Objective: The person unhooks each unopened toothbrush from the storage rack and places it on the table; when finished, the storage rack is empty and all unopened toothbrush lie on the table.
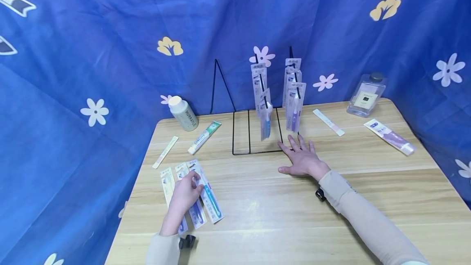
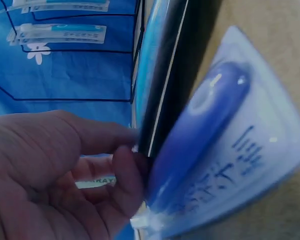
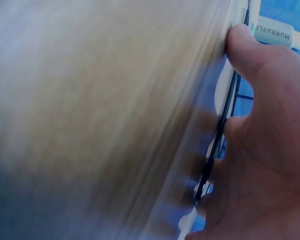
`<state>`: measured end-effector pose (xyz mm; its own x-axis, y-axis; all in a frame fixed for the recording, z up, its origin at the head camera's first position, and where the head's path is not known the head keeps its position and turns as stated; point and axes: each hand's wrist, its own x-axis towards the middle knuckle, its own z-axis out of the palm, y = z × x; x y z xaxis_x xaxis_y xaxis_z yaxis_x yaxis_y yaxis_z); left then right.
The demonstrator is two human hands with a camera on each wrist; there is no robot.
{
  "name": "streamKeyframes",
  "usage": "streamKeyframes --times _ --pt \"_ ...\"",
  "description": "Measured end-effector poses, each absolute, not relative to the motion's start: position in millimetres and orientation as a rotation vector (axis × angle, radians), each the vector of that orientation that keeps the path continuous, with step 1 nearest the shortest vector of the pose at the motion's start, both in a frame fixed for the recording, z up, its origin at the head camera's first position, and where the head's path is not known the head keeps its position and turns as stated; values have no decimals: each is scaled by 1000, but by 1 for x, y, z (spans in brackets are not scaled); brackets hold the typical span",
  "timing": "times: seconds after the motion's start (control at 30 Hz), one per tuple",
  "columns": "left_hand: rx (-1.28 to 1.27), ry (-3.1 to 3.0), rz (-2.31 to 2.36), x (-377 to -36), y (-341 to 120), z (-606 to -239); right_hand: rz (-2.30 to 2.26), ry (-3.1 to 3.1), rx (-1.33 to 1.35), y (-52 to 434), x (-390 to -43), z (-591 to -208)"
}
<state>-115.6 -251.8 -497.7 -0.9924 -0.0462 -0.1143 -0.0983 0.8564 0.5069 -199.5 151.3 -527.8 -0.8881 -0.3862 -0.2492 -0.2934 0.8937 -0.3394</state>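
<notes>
Currently, left hand [image 1: 185, 193] pinches 1 packaged toothbrush [image 1: 207, 193] among packs lying flat at the table's [image 1: 279, 220] near-left. Right hand [image 1: 302, 159] rests flat, fingers spread, beside the wire rack's [image 1: 254, 134] base.

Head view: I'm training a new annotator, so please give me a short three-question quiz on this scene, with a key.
1. True or false: the right hand lies flat on the table.
2. What does the left hand pinch? A) toothpaste tube B) packaged toothbrush C) bottle
3. Where do some toothbrush packs hang?

Key: 1 true. 2 B, the packaged toothbrush. 3 On the black wire rack.
</notes>
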Motion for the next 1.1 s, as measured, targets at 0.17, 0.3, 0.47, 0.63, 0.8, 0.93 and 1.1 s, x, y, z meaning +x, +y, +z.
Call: streamKeyframes --times 0.17,0.3,0.47,0.63,0.8,0.93,1.1 --pt "-91 2921 705 -119 -250 -492 -419 2758 -503 151 -200 -526" --pt "-70 2943 627 -123 -248 -485 -417 2763 -506 151 -201 -524" --pt "206 3088 566 -141 -228 -469 -425 2757 -496 154 -202 -522" --pt "830 2850 770 -182 -185 -463 -422 2759 -480 157 -202 -523" --pt "851 2658 593 -214 -146 -483 -414 2749 -484 155 -200 -527" --pt "666 2585 224 -220 -130 -500 -409 2746 -495 151 -198 -528" --pt "550 2514 56 -227 -124 -522 -409 2748 -491 150 -198 -528"
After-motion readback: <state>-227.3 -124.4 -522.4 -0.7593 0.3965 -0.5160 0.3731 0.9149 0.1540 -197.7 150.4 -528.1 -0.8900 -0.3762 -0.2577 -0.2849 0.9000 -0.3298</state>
